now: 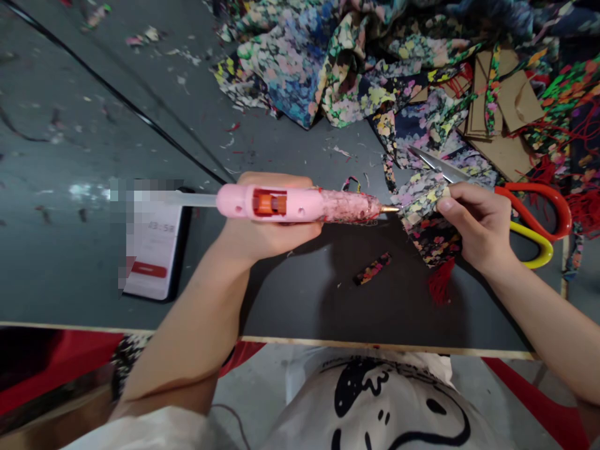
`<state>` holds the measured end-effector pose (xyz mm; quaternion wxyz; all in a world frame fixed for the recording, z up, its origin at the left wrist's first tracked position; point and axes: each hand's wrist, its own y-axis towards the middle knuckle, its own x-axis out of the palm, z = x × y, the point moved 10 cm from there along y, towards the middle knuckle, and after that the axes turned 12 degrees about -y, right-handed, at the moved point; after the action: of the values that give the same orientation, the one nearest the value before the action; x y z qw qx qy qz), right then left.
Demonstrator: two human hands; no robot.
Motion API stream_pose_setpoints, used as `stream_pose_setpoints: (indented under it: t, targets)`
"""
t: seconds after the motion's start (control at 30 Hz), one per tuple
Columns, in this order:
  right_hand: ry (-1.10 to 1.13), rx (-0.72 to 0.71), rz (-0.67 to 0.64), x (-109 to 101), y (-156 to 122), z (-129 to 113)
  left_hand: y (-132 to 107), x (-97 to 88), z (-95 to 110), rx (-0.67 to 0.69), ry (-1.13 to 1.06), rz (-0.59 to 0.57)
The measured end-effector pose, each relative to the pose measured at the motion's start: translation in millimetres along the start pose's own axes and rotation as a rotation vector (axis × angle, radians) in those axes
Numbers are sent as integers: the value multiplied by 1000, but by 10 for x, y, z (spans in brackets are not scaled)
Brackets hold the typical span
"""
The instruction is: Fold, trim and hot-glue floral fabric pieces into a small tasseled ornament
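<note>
Your left hand (269,236) has its grip wrapped around the glue gun (307,203), raised over the table (290,300) toward its near edge; your right hand (487,225) has its grip pinching the floral cloth (424,197) between thumb and fingers, to the right of the gun, probably to steady it before the nozzle (390,209); whether metal and cloth touch, you cannot tell from here; the gun points to your right, its long axis nearly parallel to the near edge, with the glue stick (199,199) jutting from its back end toward the left, likely so it can feed straight through; the cloth slants down toward the near edge, a red tassel (442,281) at its lower corner; the scissors (557,215) lie just beyond your right hand, presumably for quick reach; the phone (159,250) lies left of your left forearm, likely kept out of the way.
</note>
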<state>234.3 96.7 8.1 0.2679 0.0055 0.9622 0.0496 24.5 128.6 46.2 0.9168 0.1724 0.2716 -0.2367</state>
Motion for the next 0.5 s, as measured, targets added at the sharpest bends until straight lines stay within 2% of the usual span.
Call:
stream_pose_setpoints:
  t: [0.33,0.5]
  targets:
    - [43,-37,-7,10,-5,-26,-19,7,-16,0,-31,-5]
    - [25,-6,16,-16,-3,6,-44,-7,-116,-55,-44,11]
